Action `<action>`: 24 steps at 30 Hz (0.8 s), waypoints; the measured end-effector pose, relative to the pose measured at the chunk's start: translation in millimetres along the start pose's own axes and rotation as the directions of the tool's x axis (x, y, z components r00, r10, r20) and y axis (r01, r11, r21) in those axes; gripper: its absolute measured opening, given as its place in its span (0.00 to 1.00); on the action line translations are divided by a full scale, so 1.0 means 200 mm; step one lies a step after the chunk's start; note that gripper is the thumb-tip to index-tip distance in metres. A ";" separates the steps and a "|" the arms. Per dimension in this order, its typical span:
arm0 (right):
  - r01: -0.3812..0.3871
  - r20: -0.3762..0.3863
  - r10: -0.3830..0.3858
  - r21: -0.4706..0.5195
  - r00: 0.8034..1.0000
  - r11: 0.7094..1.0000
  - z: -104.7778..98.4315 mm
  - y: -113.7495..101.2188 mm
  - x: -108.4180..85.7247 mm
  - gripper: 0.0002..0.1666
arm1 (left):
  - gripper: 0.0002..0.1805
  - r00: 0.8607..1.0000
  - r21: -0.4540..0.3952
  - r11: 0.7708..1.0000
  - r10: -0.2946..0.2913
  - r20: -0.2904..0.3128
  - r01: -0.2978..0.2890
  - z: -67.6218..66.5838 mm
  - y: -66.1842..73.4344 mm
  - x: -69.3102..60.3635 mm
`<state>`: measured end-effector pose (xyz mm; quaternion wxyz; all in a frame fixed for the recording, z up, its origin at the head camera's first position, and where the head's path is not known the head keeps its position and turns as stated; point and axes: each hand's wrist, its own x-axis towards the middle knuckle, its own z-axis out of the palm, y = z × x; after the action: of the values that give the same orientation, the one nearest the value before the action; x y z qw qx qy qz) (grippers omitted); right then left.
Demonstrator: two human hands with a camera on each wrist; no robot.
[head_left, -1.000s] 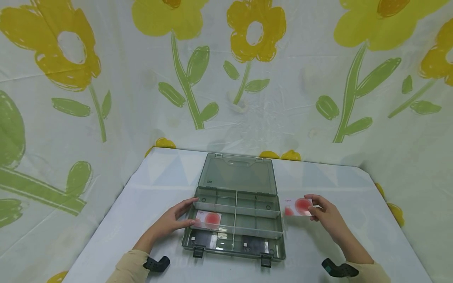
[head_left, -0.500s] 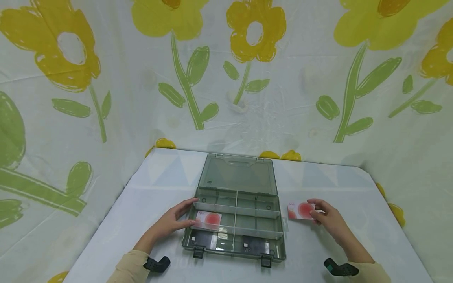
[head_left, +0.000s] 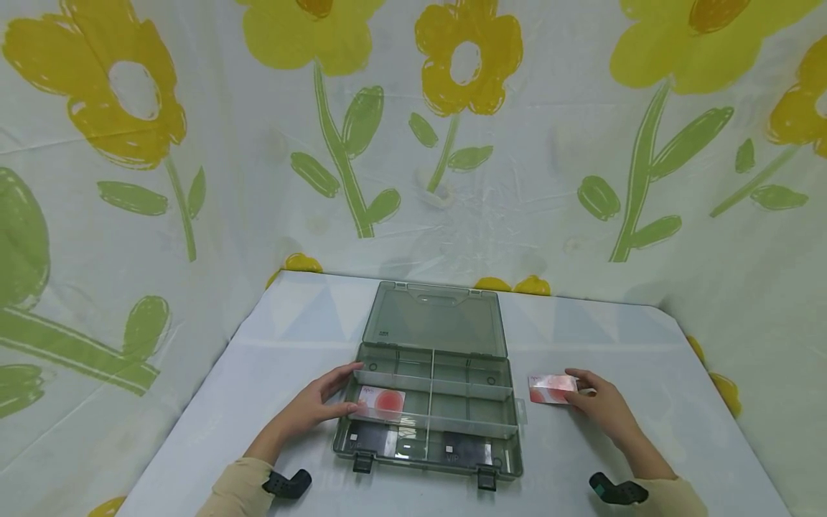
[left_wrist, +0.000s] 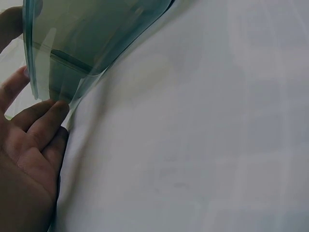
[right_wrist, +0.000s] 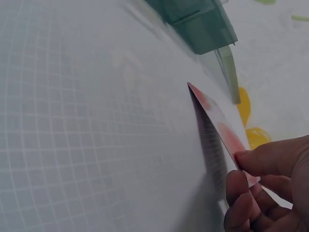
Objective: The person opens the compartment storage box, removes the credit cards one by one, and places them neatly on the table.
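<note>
A translucent green compartment box [head_left: 428, 464] stands on the table with its lid [head_left: 436, 316] raised at the back. My left hand [head_left: 314, 400] rests at the box's left side, fingertips and thumb at the rim; in the left wrist view, several fingers touch the outer wall. My right hand [head_left: 604, 406] pinches a pink-and-white card [head_left: 549, 388] by its right end, to the right of the box. In the right wrist view that card stands tilted over the tabletop. A matching card [head_left: 381, 402] lies in the left middle compartment. Dark VIP cards [head_left: 375, 438] lie in both front compartments.
Clear dividers [head_left: 446, 424] split the box into rows. A small clear tab [head_left: 521, 411] juts from its right side. Two front latches [head_left: 362, 463] hang unfastened. A white tablecloth [head_left: 291, 359] covers the table, and a flower-printed sheet [head_left: 530, 158] rises behind it.
My right hand has moved slightly right and toward me, lowering the pink-and-white card closer to the table. The card's tilt has changed. My left hand and the box have stayed put.
</note>
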<state>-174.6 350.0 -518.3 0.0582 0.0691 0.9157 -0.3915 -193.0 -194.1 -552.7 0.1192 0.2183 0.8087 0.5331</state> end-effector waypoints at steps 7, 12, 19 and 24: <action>-0.002 -0.040 -0.001 -0.083 0.999 0.997 0.02 0.01 0.01 0.34 | 0.40 1.000 0.003 1.000 -0.003 0.004 0.003 0.00 0.01 0.00; 0.020 -0.054 -0.027 -0.122 0.998 0.992 0.03 0.01 0.01 0.34 | 0.41 1.000 0.006 1.000 -0.025 0.005 0.025 0.00 0.01 0.00; 0.019 -0.056 -0.028 -0.161 0.998 0.987 0.05 0.01 0.01 0.33 | 0.41 1.000 0.016 1.000 -0.027 -0.003 0.027 0.00 0.01 0.00; 0.030 -0.059 -0.041 -0.166 0.997 0.986 0.05 0.01 0.01 0.32 | 0.41 1.000 0.011 1.000 -0.010 -0.005 0.010 0.00 0.01 0.00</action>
<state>-175.4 344.5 -526.0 0.0284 0.0598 0.9475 -0.3129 -192.6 -192.9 -551.9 0.1187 0.2137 0.8130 0.5284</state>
